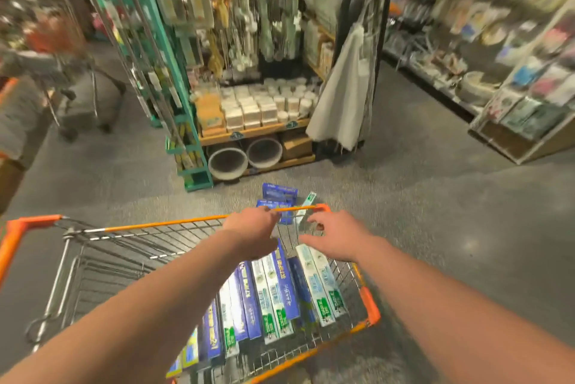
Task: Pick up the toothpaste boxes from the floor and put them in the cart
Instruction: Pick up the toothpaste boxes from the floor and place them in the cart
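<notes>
An orange-rimmed wire cart (155, 223) stands in front of me. Along its right side lie several toothpaste boxes (273, 293), blue ones and white-and-green ones, side by side. Beyond the cart's far rim, more toothpaste boxes (279, 192) lie on the grey floor: blue ones and a white-green one (306, 208). My left hand (255, 232) reaches over the cart near the far rim, fingers loosely curled, holding nothing. My right hand (337, 236) is stretched out beside it with fingers spread and empty, above the white boxes in the cart.
A wooden display shelf (255, 131) with white jars and two round basins (245, 156) stands just past the floor boxes. A green rack (186, 147) is at its left, a white cloth (342, 97) hangs at its right. Another cart (77, 97) stands far left. Shelving (513, 88) lines the right aisle.
</notes>
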Demonstrator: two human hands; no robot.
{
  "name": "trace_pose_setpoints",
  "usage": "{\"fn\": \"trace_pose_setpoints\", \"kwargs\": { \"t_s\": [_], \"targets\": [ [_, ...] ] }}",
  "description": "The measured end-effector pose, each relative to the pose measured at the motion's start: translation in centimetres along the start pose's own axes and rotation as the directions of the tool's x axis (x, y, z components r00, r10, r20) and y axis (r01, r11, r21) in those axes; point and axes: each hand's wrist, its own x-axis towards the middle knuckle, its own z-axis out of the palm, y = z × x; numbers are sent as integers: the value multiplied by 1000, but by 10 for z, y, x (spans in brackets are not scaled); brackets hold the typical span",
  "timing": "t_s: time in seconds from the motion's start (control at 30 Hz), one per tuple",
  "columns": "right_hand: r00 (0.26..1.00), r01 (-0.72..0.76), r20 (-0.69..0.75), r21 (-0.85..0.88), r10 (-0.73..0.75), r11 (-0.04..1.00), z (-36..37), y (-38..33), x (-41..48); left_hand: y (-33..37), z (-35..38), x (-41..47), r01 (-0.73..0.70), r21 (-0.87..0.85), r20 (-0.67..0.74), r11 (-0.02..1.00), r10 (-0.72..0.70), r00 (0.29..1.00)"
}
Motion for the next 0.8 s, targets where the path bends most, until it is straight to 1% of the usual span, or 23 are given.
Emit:
{"fn": "trace_pose_setpoints", "kwargs": {
  "t_s": [0.1, 0.17, 0.3, 0.37, 0.5, 0.63, 0.8],
  "targets": [
    [998, 48, -36, -23, -49, 999, -16, -13, -44, 7, -18, -35, -29, -36, -86, 999, 25, 996],
    [995, 81, -60, -52, -84, 995, -25, -18, -69, 16, -27, -52, -31, -27, -117, 999, 27, 993],
    [990, 68, -115, -109, -80, 992, -41, -13, -110, 52, -42, -68, -12, -45, -148, 999, 5, 989],
    [988, 52, -139, -136, -71, 989, -49, 2, -124, 77, -47, -69, -38, -61, -172, 997, 28, 985],
    [985, 15, -170, -125, -36, 992, -66, 54, -138, 122, -53, -49, -104, -71, -163, 992, 91, 982],
    [982, 32, -181, -123, -54, 992, -83, 120, -140, 167, -60, -6, -76, -60, -139, 995, 67, 988],
    [984, 37, -166, -122, -57, 992, -122, 217, -138, 252, -65, 61, -84, -94, -159, 992, 68, 985]
  ]
}}
